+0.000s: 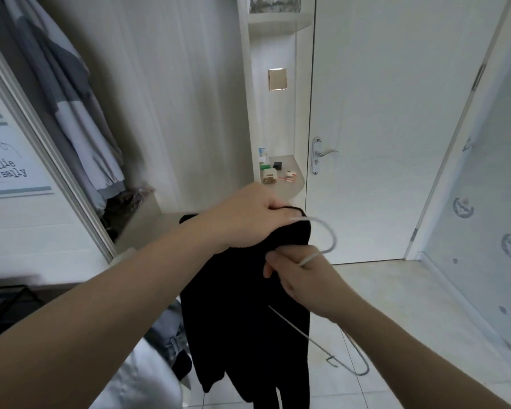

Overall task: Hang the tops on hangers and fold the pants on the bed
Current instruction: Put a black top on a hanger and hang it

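While the left hand (250, 215) is clenching the top edge of a black top (242, 305) and the right hand (300, 277) is curling its fingers around a white hanger (326, 234), the hanging is looking only begun, with pants folding seemingly still ahead.

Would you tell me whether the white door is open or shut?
Shut: the white door sits flush in its frame, handle level.

Both forearms bare, no sleeves or jewellery.
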### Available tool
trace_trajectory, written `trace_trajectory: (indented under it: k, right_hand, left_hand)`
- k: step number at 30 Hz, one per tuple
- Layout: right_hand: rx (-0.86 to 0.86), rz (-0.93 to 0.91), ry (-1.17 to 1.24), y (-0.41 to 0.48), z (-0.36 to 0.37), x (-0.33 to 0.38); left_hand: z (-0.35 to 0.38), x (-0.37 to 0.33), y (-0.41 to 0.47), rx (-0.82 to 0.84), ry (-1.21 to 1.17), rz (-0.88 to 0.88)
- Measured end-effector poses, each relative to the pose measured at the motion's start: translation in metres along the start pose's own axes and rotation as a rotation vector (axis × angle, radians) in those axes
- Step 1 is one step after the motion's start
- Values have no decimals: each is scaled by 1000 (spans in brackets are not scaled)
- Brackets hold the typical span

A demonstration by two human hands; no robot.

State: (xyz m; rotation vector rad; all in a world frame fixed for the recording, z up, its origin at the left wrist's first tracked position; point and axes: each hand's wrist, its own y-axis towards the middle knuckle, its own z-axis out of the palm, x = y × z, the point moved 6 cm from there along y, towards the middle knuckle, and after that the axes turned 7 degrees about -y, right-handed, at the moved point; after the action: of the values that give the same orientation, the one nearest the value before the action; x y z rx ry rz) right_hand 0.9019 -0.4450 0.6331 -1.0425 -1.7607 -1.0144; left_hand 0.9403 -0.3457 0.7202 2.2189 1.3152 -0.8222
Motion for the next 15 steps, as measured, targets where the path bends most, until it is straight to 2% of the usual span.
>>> trace_trajectory:
  k: [3, 5, 8, 11, 15]
  right_hand:
    - [-20, -11, 137, -2, 8, -4]
    - [-51, -6, 270, -2, -7, -6]
    - [-92, -54, 252, -1, -33, -3]
    - [-198, -98, 268, 3, -44, 4]
    - [-287, -131, 122, 12, -37, 11]
  left_hand:
    - [9, 0, -5, 94, 71, 18]
    - [-4, 2, -11, 73, 312, 90]
    - [-19, 14, -27, 59, 616, 147]
    - [-4, 18, -39, 45, 681, 184]
    - [25, 12, -38, -61, 696, 209]
